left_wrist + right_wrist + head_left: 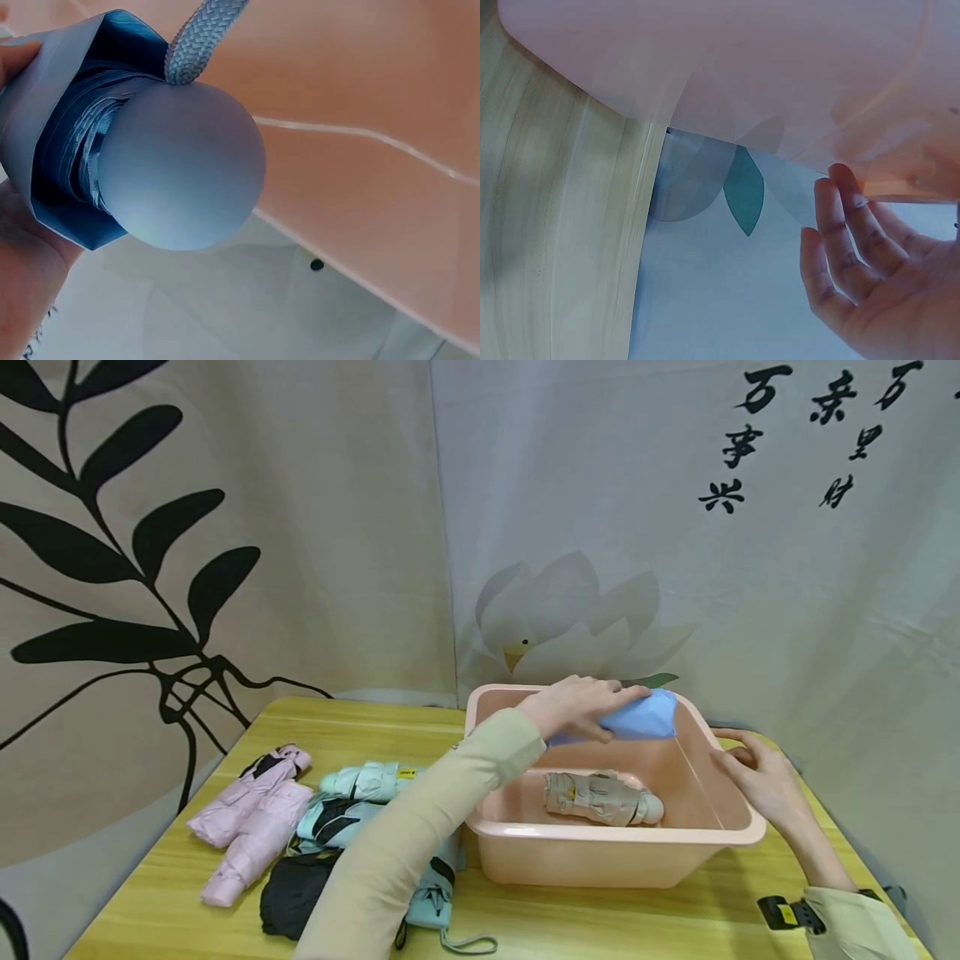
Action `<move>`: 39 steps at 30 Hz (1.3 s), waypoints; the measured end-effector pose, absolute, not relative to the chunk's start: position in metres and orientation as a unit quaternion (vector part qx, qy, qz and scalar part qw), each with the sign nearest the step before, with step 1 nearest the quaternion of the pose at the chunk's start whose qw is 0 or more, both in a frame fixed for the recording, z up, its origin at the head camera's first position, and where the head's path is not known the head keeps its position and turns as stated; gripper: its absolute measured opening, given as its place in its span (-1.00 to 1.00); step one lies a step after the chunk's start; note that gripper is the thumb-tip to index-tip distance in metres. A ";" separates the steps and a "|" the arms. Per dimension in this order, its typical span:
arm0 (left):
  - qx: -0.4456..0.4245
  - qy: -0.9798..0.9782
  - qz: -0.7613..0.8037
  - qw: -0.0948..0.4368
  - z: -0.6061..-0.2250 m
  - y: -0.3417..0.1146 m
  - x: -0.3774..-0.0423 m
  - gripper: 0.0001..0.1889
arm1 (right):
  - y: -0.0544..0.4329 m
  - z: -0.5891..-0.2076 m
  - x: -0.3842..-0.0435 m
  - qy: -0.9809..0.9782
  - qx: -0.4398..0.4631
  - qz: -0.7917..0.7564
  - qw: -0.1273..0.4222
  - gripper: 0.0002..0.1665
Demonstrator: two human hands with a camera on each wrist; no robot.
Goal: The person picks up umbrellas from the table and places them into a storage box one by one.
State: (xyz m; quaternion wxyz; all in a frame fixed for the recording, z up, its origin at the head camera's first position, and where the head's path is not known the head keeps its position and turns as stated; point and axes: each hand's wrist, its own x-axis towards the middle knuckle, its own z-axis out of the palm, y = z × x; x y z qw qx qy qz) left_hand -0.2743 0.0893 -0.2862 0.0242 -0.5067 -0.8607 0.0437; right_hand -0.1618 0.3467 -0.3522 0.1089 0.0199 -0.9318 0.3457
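Observation:
My left hand (576, 705) grips a folded blue umbrella (647, 716) above the back part of a pink plastic basin (592, 862). In the left wrist view the umbrella's round handle end (184, 169) points outward, with a braided wrist cord (201, 43) beside it. A folded beige umbrella (600, 798) lies on the basin floor. At the basin's right side, my right hand (772, 783) rests against the rim; in the right wrist view its fingers (847, 262) are spread and slightly bent outside the wall.
Left on the wooden table (600, 922) lie two pink folded umbrellas (258, 839), several light teal ones (367, 782) and a black one (296, 893), partly hidden by my left sleeve. A printed curtain (360, 527) hangs behind the table.

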 end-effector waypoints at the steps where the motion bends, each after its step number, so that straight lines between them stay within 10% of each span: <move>1: -0.507 -0.861 0.044 0.020 -0.288 0.091 -0.275 -0.16 | 0.347 -0.352 -0.162 -0.932 0.020 0.346 0.109 -0.46; 39: -0.515 -0.850 0.107 -0.045 -0.351 0.111 -0.272 -0.18 | 0.346 -0.350 -0.162 -0.935 0.021 0.338 0.109 -0.47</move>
